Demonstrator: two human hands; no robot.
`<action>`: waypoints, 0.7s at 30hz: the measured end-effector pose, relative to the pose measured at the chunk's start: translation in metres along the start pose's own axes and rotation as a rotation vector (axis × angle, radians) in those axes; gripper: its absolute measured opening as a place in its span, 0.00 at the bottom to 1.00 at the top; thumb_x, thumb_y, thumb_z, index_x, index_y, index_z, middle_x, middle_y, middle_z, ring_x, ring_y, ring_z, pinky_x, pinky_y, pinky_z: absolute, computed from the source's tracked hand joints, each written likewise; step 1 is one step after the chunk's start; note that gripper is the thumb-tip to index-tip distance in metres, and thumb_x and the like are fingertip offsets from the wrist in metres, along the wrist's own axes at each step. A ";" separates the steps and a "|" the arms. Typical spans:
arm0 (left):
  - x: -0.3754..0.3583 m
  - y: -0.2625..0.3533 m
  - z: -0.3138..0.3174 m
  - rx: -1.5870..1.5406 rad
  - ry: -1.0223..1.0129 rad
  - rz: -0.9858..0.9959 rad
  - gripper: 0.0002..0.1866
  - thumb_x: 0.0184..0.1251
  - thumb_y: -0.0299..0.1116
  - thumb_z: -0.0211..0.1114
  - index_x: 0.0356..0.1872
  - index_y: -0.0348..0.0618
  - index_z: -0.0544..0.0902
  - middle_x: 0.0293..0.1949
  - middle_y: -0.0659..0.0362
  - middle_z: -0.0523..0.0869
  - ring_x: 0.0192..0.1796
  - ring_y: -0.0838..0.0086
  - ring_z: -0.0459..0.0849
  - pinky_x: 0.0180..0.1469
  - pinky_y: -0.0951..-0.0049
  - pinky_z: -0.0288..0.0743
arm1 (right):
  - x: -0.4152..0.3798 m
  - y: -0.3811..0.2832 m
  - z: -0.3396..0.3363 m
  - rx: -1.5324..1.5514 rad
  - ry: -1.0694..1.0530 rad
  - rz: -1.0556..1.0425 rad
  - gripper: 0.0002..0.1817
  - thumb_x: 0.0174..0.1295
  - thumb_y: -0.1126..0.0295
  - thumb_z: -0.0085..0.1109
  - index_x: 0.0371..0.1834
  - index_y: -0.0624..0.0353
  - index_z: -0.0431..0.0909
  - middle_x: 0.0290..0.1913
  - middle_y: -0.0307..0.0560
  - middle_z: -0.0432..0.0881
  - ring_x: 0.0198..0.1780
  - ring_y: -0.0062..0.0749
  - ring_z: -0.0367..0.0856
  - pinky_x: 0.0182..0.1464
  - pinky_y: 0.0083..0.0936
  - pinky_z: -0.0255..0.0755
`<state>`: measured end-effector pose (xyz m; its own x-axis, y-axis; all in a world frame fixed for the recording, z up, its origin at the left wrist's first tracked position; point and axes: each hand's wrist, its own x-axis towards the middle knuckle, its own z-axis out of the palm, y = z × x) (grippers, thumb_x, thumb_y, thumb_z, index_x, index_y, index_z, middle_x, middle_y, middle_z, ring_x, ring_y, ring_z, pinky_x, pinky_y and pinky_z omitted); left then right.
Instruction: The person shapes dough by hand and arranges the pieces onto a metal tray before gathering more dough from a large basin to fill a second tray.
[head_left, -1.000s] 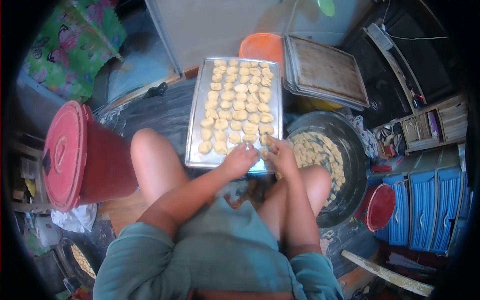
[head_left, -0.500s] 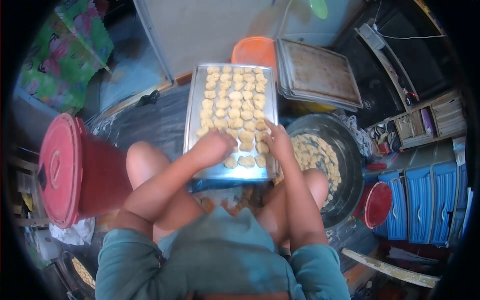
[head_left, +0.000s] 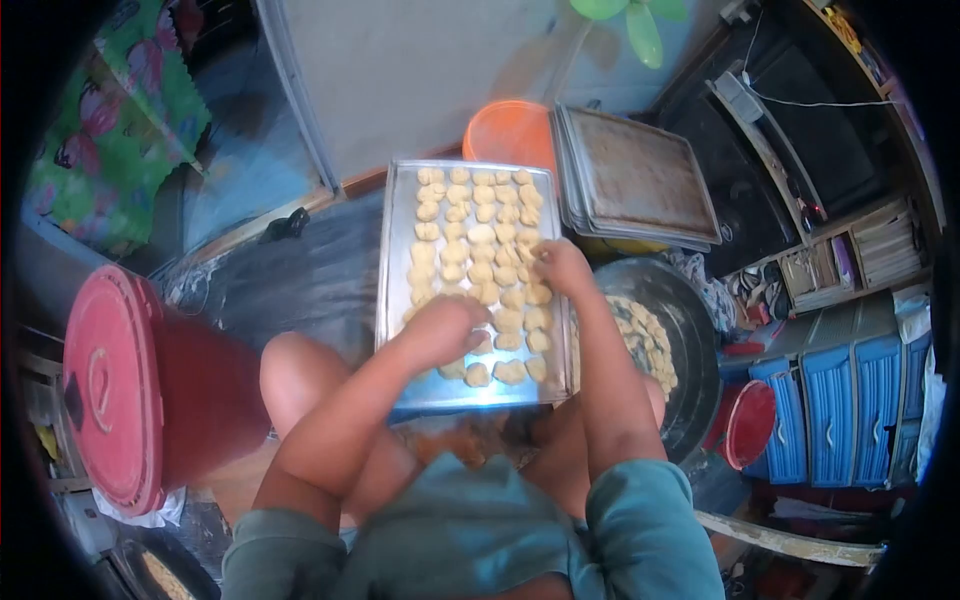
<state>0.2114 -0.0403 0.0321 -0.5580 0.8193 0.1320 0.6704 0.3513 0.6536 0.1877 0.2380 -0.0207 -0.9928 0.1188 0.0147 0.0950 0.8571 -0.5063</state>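
Rows of pale dough pieces point(head_left: 481, 234) cover most of a metal tray point(head_left: 402, 185) in front of my knees. My left hand point(head_left: 449, 328) is over the lower left part of the rows, its fingers curled down at the dough; what they hold, if anything, is hidden. At the right edge of the tray, my right hand point(head_left: 561, 267) has its fingertips pressed together at a dough piece in the right-hand rows. A large dark basin point(head_left: 700, 340) with many more loose dough pieces point(head_left: 642, 340) stands to the right, partly behind my right forearm.
Stacked baking trays point(head_left: 650, 175) and an orange container point(head_left: 510, 133) stand beyond the tray. A big red lidded bin point(head_left: 115, 390) is on the left. At the right are a small red container point(head_left: 750, 425) and blue drawers point(head_left: 835, 410). Green fan blades point(head_left: 643, 35) show at the top.
The view has shifted, so the tray appears lower. One more dough piece shows in the nearest row. My right hand sits farther up along the tray's right edge.
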 end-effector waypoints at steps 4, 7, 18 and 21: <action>0.005 0.002 0.002 -0.044 -0.060 -0.010 0.13 0.57 0.34 0.65 0.43 0.41 0.83 0.41 0.49 0.84 0.45 0.51 0.81 0.49 0.59 0.74 | 0.031 -0.009 -0.009 0.117 0.150 0.021 0.21 0.52 0.65 0.64 0.51 0.58 0.80 0.31 0.53 0.80 0.34 0.40 0.80 0.40 0.33 0.73; 0.007 0.002 0.004 -0.041 -0.100 -0.015 0.13 0.57 0.34 0.64 0.42 0.41 0.83 0.40 0.49 0.83 0.44 0.51 0.80 0.48 0.58 0.74 | 0.049 -0.015 -0.008 0.100 0.179 0.025 0.20 0.52 0.65 0.64 0.49 0.59 0.80 0.28 0.51 0.80 0.32 0.38 0.80 0.38 0.32 0.73; 0.013 0.001 -0.003 0.004 0.063 -0.121 0.13 0.57 0.33 0.64 0.43 0.41 0.82 0.36 0.50 0.82 0.42 0.52 0.80 0.46 0.55 0.73 | 0.040 -0.065 -0.035 0.524 0.227 0.061 0.23 0.53 0.65 0.67 0.54 0.56 0.78 0.34 0.48 0.81 0.38 0.33 0.80 0.42 0.29 0.72; 0.011 0.006 -0.011 -0.078 0.163 -0.249 0.14 0.56 0.29 0.64 0.45 0.42 0.81 0.42 0.49 0.81 0.45 0.51 0.80 0.48 0.57 0.73 | -0.031 -0.078 -0.087 0.197 0.340 0.133 0.20 0.54 0.67 0.67 0.51 0.57 0.81 0.39 0.49 0.84 0.40 0.32 0.80 0.46 0.27 0.73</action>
<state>0.2036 -0.0347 0.0456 -0.7756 0.6268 0.0745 0.4672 0.4908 0.7354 0.2173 0.2107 0.0936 -0.8890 0.4092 0.2056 0.1723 0.7148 -0.6778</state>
